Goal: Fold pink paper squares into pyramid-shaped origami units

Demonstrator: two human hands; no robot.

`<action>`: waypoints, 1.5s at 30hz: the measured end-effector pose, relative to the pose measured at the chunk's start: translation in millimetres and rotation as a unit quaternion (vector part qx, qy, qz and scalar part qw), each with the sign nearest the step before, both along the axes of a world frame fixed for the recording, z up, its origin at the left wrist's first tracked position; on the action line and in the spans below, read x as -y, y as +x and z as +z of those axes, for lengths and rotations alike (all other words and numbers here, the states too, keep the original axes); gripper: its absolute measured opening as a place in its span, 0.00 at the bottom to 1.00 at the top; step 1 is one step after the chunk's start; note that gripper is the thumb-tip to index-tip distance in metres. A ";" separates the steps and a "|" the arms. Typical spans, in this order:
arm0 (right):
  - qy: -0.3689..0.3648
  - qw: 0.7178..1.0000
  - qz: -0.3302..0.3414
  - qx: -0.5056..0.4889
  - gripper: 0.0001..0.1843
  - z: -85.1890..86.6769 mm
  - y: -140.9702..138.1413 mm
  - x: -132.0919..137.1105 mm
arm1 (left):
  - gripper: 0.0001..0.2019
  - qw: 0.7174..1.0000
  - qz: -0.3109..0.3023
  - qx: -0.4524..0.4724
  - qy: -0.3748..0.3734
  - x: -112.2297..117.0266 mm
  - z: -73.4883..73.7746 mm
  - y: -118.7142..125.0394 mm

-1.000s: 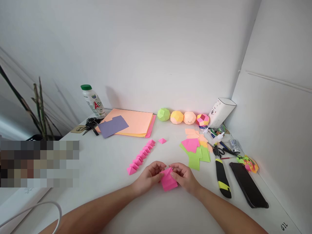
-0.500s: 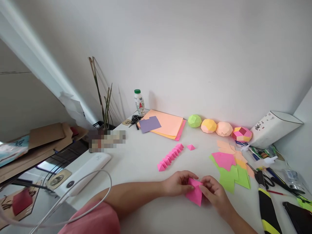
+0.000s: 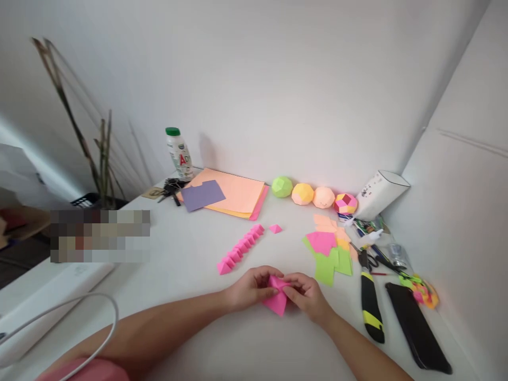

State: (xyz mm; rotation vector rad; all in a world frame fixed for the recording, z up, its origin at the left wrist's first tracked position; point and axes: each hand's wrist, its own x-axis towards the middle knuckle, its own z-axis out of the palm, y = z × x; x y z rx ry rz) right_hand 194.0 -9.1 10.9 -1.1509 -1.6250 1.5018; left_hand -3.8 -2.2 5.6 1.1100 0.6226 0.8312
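Both my hands pinch a folded pink paper square [image 3: 277, 300] low over the white table [image 3: 190, 264]. My left hand [image 3: 251, 288] grips its left edge with curled fingers. My right hand [image 3: 306, 294] holds the right edge, thumb and fingers pressed together on the fold. Just beyond my hands runs a row of several small folded pink paper pyramids [image 3: 241, 247], with one more pink pyramid [image 3: 275, 228] lying apart from it.
Loose pink, green and peach paper squares [image 3: 328, 251] lie to the right. Farther right are scissors [image 3: 368, 259], a yellow-black utility knife [image 3: 371, 308] and a black phone [image 3: 417, 328]. Paper balls [image 3: 304, 193], a stack of coloured sheets [image 3: 227, 197], a bottle [image 3: 179, 153] and keys [image 3: 168, 186] line the back wall.
The view swung left and then back toward the right. My hands stayed on the pink paper, and its fold now looks tighter and more pointed.
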 end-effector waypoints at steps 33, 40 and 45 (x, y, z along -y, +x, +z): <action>0.145 0.989 -0.012 0.036 0.12 -4.5 -5.6 9.4 | 0.14 0.999 0.040 -0.021 -0.016 -2.1 -1.6 3.1; 0.173 0.983 -0.019 0.059 0.08 -6.7 -4.0 9.9 | 0.10 0.978 0.050 -0.130 0.154 -3.2 -1.5 1.7; 0.145 0.988 -0.025 0.054 0.09 -7.5 -3.8 7.9 | 0.10 0.959 0.039 -0.184 0.214 -0.3 1.4 0.9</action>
